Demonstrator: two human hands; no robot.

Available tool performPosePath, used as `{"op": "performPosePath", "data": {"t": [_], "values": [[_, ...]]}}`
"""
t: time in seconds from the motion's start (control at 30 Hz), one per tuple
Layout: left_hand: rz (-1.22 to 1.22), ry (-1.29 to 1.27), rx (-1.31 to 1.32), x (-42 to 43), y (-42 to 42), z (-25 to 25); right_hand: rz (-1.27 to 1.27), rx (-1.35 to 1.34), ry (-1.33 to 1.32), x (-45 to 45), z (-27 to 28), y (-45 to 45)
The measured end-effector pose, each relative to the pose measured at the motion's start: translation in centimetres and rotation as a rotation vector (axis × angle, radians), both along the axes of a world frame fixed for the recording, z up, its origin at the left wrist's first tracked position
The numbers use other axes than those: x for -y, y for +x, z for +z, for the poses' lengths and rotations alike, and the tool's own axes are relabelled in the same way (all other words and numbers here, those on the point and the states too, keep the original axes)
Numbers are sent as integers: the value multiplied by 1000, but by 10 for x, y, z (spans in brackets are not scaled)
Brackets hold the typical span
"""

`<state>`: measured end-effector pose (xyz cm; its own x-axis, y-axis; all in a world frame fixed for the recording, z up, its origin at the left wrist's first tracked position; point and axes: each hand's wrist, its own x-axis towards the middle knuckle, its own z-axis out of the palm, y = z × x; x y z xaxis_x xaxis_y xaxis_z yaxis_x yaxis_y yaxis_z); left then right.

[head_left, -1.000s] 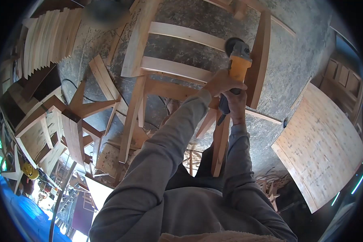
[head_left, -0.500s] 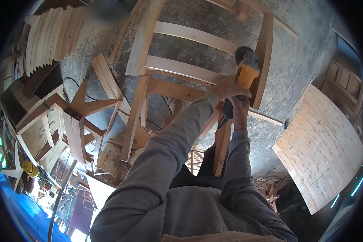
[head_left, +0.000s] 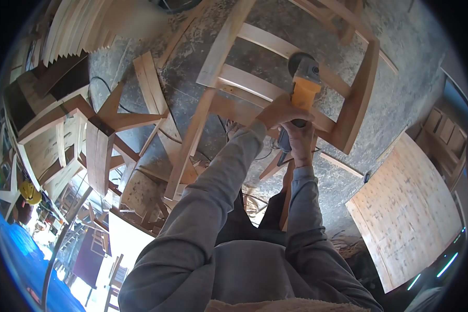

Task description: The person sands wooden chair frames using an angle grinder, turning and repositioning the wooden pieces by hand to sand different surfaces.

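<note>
A yellow angle grinder (head_left: 306,92) with a dark round disc (head_left: 296,63) is held in both my hands. My left hand (head_left: 282,112) wraps around the grinder's body from the left. Below it, my right hand (head_left: 299,141) grips the dark rear handle. Under the tool lies a wooden chair frame (head_left: 360,99) with curved cross slats. The disc is over the upper slat (head_left: 268,41), left of the right-hand post; whether it touches the wood I cannot tell.
Stacked curved wooden pieces (head_left: 78,28) are at the upper left. More chair frames (head_left: 99,156) crowd the left side, near a loose board (head_left: 151,78). A plywood sheet (head_left: 408,213) lies at right. A thin dark cable (head_left: 91,91) runs across the concrete floor.
The grinder has shifted left along the upper slat, away from the right-hand post. The whole view has turned a little, so the chair frame appears further right. Both hands keep their grip.
</note>
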<state>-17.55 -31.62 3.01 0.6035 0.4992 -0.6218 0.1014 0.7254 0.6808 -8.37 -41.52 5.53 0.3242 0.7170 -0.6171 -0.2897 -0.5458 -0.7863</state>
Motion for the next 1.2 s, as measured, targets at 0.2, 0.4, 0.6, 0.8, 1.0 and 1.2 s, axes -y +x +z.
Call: {"op": "performPosePath", "data": {"t": [0.2,0.4,0.6,0.8,1.0,1.2], "values": [[163,-39,47,-23,-39,-5,135,61,-18,-35,-12,-30],[230,37,-109,-45,-73,0,303,121,-19,-67,-23,-51],[238,-10,-224,-45,-84,3,365,240,38,-71,-20,-60],[265,-4,-85,-24,-64,-2,326,145,-81,-50,-13,-40],[252,-31,45,8,-21,-8,228,170,-20,-14,-14,-4],[122,3,5,31,21,-2,172,213,-113,20,-6,34]]}}
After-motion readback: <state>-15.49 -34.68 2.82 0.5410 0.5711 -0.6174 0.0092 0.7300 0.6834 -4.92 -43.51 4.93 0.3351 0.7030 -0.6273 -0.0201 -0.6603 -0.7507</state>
